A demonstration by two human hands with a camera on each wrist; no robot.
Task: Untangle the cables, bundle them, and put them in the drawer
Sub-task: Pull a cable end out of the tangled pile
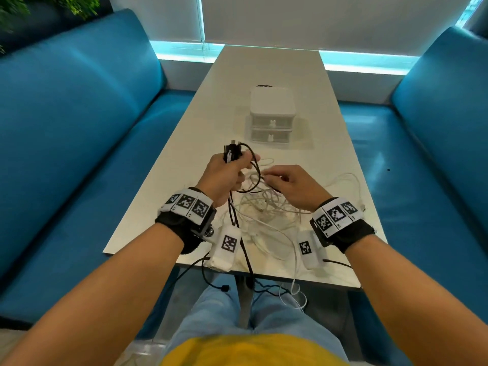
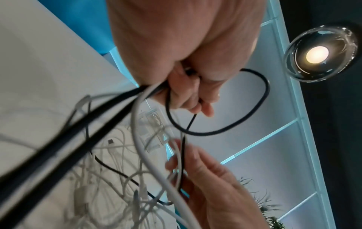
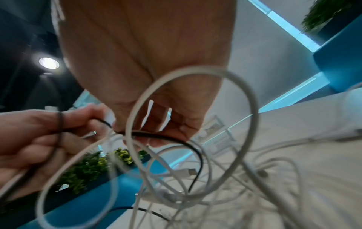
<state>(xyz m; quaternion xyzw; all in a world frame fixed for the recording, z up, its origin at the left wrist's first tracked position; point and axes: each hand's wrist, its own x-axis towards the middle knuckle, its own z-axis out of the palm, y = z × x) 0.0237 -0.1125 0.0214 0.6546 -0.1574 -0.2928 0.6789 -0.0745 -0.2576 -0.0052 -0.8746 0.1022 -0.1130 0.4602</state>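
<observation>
Black cable (image 1: 247, 165): plug ends gathered and gripped upright in left hand (image 1: 224, 174), fingers (image 2: 188, 96) curled tight round them. One open loop arcs out to the right of that fist, then drops back toward the near edge of bench (image 1: 330, 122) and trails off it toward the lap.

White cable tangle (image 1: 266, 207): loose heap on bench, directly below and between both hands, strands also running off the near edge. One white strand rises into the left fist alongside the black.

Right hand (image 1: 293, 186): just right of the black loop, fingers (image 3: 184, 124) curled, pinching at strands where black crosses white. Wrist view shows black cable passing under those fingertips with a large white loop hanging in front. Which strand is actually held, cannot tell for sure; looks like white.

Key relation: black loop lies between the two hands, long run heading down and toward the body, threaded through white strands. Right hand nearer the crossing. Probable step: separating black from white, task early.

Small drawer unit (image 1: 272, 114): two stacked drawers, both closed, farther along bench, well apart from hands.

Risk, judged: pulling leftward could cinch the loop.
</observation>
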